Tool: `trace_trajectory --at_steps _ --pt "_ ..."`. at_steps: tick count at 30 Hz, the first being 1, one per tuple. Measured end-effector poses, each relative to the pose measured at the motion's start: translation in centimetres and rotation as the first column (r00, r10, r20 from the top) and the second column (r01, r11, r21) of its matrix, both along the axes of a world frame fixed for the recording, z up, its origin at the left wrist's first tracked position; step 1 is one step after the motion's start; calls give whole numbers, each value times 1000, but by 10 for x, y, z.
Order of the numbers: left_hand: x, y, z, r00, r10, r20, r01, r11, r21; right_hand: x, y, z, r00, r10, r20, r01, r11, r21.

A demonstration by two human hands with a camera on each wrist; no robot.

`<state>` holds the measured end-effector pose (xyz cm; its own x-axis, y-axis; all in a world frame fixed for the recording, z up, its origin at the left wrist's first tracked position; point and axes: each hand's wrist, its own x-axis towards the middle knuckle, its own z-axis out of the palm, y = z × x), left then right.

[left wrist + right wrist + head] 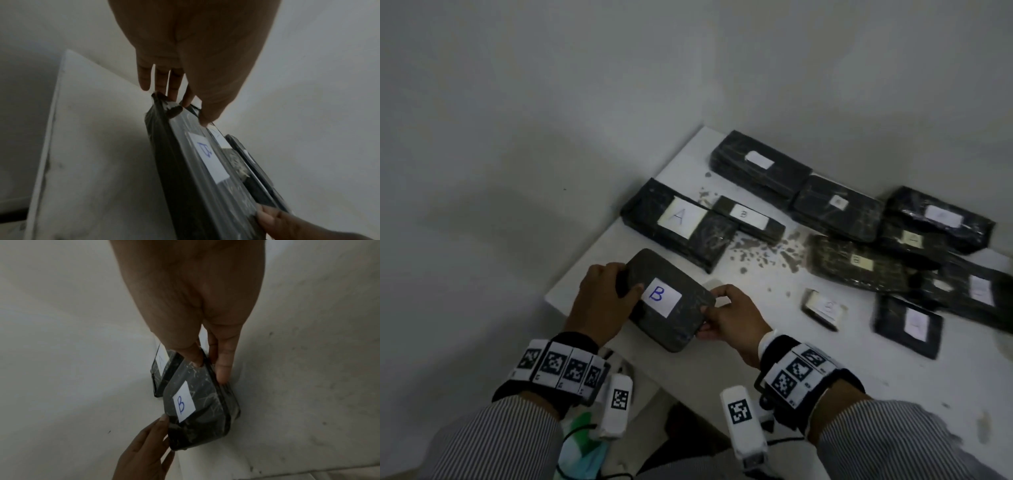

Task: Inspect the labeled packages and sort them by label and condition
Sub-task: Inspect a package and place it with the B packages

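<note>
Both hands hold 1 B-labelled package (670, 305) above the table's (774, 339) near-left corner: left hand (599, 301) grips its left end, right hand (729, 317) pinches its right edge. Slick wrap could slip from that pinch, dropping it off the near edge.

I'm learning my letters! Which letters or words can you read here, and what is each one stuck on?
"B", blue ink: white label on the held package, which the left hand and right hand grip.
"A": label on the big package behind it.
"B", small: label on the thin package.
"B", faint: label on the wrapped package.
Other labels at the right: too blurred.
Square wrist codes: not words.
</note>
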<state>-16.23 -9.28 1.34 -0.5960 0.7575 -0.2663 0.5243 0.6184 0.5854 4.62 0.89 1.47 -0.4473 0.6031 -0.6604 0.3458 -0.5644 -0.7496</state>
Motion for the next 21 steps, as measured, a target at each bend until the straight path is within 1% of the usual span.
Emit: trace_trajectory --at_steps 4,7,10,14,16,18,19,21 --pt "-28 -3 -1 1000 -25 -5 25 997 -69 -46 4 -4 1000 4 -27 -5 999 -38" --pt "-40 -4 -2 996 -42 -81 31 991 -133 -69 6 -6 998 -26 -61 20 994 -103" --pt "-48 -2 -8 991 -31 -134 17 995 -99 -82 7 -5 994 -73 -84 57 983 -173" --pt "-47 16 -8 995 -57 -88 49 995 -90 -84 14 1 989 -118 -84 98 972 -214" --pt "-44 26 -4 991 -75 -111 70 996 -56 -77 21 8 996 -88 -24 83 985 -153" --pt "-40 43 1 984 -123 -125 125 992 15 -65 31 14 994 -46 99 47 999 -9" --pt "-38 53 4 982 -144 -124 151 988 41 -60 36 16 985 -62 161 52 997 65" --pt "-34 77 9 975 -177 -135 188 979 74 -50 49 20 954 -155 258 104 974 203"
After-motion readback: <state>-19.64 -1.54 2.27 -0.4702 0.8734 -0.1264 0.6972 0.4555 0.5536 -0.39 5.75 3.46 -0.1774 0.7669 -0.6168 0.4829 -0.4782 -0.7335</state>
